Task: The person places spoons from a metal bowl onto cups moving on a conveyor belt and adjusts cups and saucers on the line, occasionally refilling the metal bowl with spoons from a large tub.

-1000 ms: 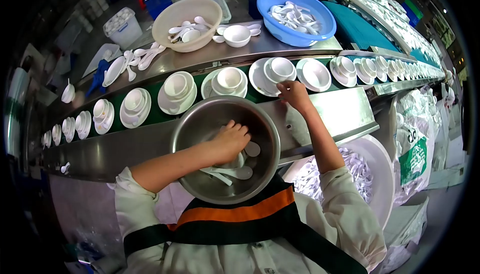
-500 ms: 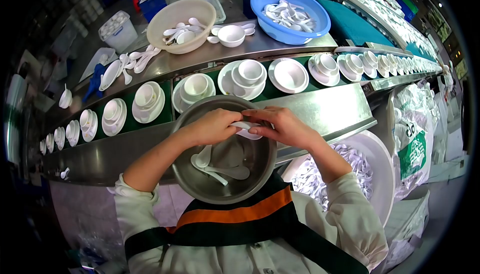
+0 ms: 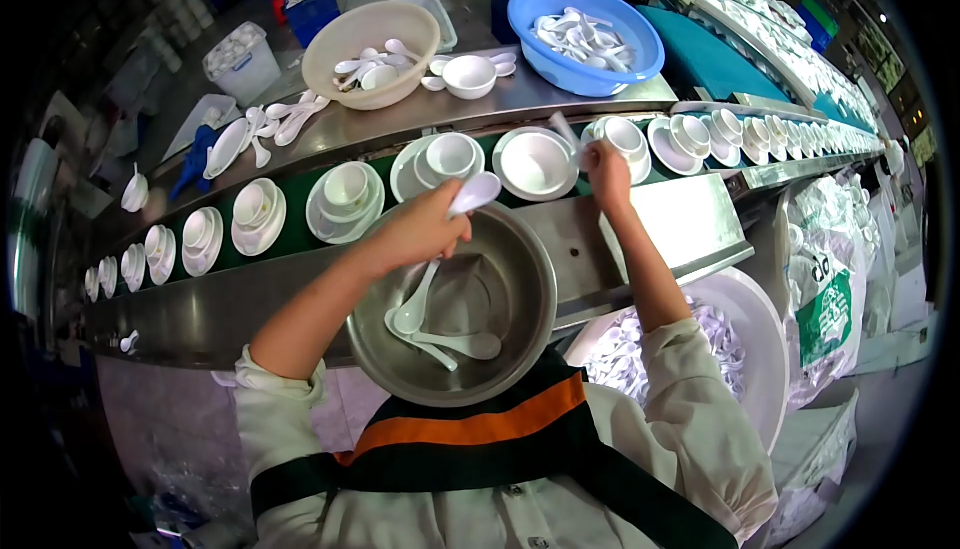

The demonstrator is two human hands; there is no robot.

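My left hand [image 3: 428, 224] is closed around a white soup spoon [image 3: 476, 192] above the steel basin [image 3: 530, 349]. Its rounded end points up and right. Inside the basin lie several white spoons [image 3: 465, 345]; one spoon's handle [image 3: 426, 284] rises toward my left hand, and I cannot tell if they touch. Over the conveyor, my right hand [image 3: 608, 174] grips another white spoon [image 3: 565, 134], blurred, beside a stacked bowl set [image 3: 622, 136]. To its left, a wide bowl [image 3: 534, 165] rests on a plate.
Place settings line the green conveyor [image 3: 208, 284]. Behind it stand a beige basin [image 3: 325, 37] and a blue basin [image 3: 640, 34] of spoons, with a small bowl [image 3: 469, 77] between. A large white tub [image 3: 765, 349] of spoons is at right, near a plastic sack [image 3: 825, 289].
My hands have parted: the right went up and right to the conveyor with a spoon, the left shifted slightly up and left. The settings on the belt have slid left.
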